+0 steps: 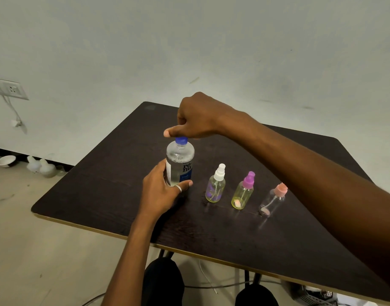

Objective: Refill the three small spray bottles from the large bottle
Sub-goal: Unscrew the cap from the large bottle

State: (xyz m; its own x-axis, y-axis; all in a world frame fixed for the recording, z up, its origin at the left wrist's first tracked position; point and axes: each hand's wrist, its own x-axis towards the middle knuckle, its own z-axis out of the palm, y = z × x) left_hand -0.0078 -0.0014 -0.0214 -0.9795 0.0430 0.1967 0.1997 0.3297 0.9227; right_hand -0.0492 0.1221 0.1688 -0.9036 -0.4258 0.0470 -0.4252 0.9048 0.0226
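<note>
**Fingers on cap and bottle**

Right fingers (189, 120) curl down over the blue cap (181, 140), thumb straight across its top and pointing to frame left; the contact under the palm is hidden. Left fingers (161, 171) wrap the bottle's (179, 161) lower body from the left, the ringed thumb pressed across its front near the base.

The table (101, 184), dark wood grain with a pale edge, fills the middle and lower right of the frame. The bottle stands upright at centre, a clear round cylinder with a blue and white label, long axis vertical, cap up between the right hand (196, 118) above and the left hand (163, 191) below.

To its right three small clear plastic bottles stand upright in a row running toward lower right: white spray (215, 188), purple spray (243, 193), pink spray (273, 199), apart from each other and from both hands.
</note>
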